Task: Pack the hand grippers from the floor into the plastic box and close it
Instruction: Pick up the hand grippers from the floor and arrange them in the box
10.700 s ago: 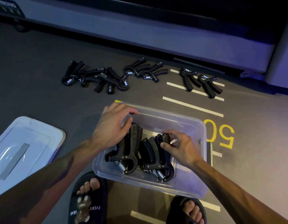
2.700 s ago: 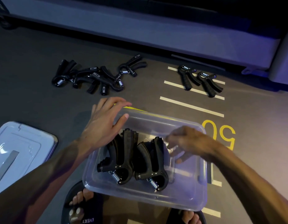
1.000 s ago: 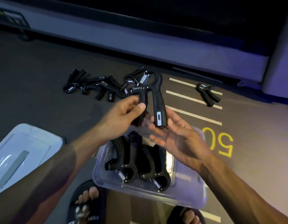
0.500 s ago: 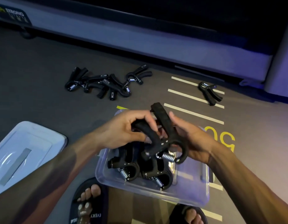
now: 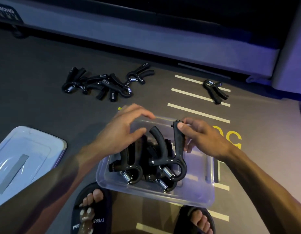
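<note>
The right hand pinches the upper end of one handle of a black hand gripper, thumb on the near face, fingers behind it. That is the only grip on it; the left hand hovers beside it with fingers loosely spread, holding nothing, over the far-left part of the plastic box. The held gripper is partly down inside the box, leaning on the packed grippers that lie to its left. Its long axis runs near-to-far: spring and loop toward the person, the two handles fanning up and away toward the far wall. To do this step well, I would lower it spring-first, lay it parallel to its neighbours so the handles nest, and let the left hand steady the row. The cluster of grippers and a lone gripper wait on the floor beyond; the lid lies to the left.
</note>
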Demonstrator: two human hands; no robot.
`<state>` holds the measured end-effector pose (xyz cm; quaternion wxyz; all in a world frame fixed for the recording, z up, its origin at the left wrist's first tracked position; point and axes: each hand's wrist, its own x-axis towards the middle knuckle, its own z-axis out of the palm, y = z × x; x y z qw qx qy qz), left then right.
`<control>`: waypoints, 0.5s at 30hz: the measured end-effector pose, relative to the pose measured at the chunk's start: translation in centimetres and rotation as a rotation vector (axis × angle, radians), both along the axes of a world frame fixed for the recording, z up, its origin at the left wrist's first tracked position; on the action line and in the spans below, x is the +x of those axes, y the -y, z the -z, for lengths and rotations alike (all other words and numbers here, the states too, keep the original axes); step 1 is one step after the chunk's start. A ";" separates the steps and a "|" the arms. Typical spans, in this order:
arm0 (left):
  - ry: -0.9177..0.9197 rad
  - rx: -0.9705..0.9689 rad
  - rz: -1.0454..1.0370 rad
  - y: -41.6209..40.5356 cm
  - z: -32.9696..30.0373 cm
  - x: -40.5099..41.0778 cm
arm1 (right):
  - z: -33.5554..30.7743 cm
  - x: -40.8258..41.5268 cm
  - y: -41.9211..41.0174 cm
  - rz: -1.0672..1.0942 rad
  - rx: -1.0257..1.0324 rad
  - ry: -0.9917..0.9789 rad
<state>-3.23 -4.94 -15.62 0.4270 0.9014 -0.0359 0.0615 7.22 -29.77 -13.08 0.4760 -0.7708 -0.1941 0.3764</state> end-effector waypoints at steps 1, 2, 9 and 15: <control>0.017 0.046 -0.039 -0.4 0.5 0.1 | 0.5 0.0 0.6 -0.013 -0.048 0.013; 0.016 0.083 -0.061 -0.8 1.1 0.1 | 1.0 -0.1 1.2 -0.026 -0.090 0.020; -0.024 0.225 -0.104 -0.8 3.9 -0.3 | 2.9 -0.9 1.9 -0.081 -0.204 0.004; -0.028 0.259 -0.110 -0.7 3.7 -0.3 | 3.9 -2.0 0.8 -0.140 -0.201 0.090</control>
